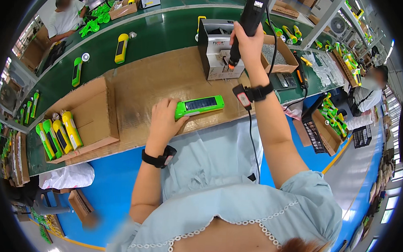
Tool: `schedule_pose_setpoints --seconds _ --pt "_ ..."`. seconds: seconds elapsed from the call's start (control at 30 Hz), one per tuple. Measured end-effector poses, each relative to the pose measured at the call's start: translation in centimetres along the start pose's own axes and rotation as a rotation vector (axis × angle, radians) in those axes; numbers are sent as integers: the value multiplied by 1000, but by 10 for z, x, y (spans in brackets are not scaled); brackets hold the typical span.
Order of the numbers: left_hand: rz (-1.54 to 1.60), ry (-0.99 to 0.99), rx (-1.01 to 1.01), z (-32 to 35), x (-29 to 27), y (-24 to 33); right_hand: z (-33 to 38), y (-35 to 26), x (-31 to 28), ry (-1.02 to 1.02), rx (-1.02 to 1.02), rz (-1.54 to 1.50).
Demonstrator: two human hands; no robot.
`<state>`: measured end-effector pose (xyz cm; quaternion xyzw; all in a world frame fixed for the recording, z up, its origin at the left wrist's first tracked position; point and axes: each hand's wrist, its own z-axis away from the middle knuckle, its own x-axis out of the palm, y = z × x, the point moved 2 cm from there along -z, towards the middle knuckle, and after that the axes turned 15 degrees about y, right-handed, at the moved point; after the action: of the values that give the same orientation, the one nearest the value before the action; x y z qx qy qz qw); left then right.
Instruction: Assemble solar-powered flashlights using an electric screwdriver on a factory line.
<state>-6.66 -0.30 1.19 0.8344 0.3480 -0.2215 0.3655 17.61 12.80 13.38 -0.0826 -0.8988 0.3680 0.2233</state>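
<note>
My left hand (165,118) is closed around one end of a green solar flashlight (199,105), which lies on a brown cardboard sheet (152,75) with its dark panel facing up. In my right hand (250,45) is a black electric screwdriver (253,16), gripped upright with its cable trailing. The orange-ringed tip of the screwdriver points down at the front of a grey box-shaped screw feeder (210,48). Whether the bit touches a screw there is too small to tell. Each wrist wears a black strap with a small device.
An open cardboard box (109,109) at the left holds several yellow and green flashlights. Beyond it a yellow flashlight (121,50) and a green one (76,72) lie on the green bench. A carton of small parts (284,53) stands right of the feeder. Co-workers sit far left and right.
</note>
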Motion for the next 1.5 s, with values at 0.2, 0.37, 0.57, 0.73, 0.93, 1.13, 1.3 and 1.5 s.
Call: schedule_pose_setpoints --seconds 0.2,0.37,0.57,0.73,0.93,1.13,1.3,1.5 --pt "65 -20 -50 1 22 20 63 -42 3 -68 177 -152" --pt "90 75 -18 4 38 33 101 -56 21 -95 198 -182" --pt "108 95 40 3 37 33 111 -46 29 -89 193 -165" --pt "113 84 37 3 36 33 111 -29 34 -108 262 -117" --pt "102 76 8 0 40 28 113 -13 40 -182 377 -106" --pt "121 50 18 -3 41 26 114 -10 44 -198 382 -117" --pt "100 -28 27 -8 39 28 110 -9 43 -209 399 -128" --pt "92 -66 -6 -6 40 28 47 -52 18 78 37 -230"
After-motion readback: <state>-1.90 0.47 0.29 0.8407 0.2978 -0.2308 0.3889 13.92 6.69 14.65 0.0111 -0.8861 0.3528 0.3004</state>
